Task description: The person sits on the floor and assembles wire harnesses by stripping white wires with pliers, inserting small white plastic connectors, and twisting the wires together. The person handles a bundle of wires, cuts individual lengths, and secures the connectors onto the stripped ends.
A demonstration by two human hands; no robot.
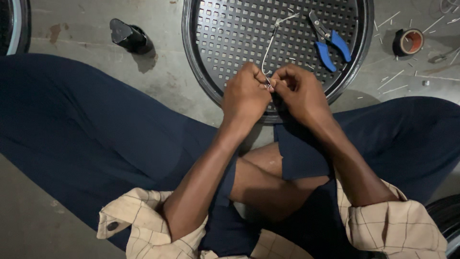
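Fingertips of your left hand (245,96) and right hand (301,93) pinch together on the near end of a bent wire (269,48); it rises over the perforated tray (239,29); blue pliers (330,41) lie on the tray, well apart; tape (408,41) sits to the right.

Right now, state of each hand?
Left hand: closed, pinching the thin wire.
Right hand: closed, pinching the same wire's lower end.
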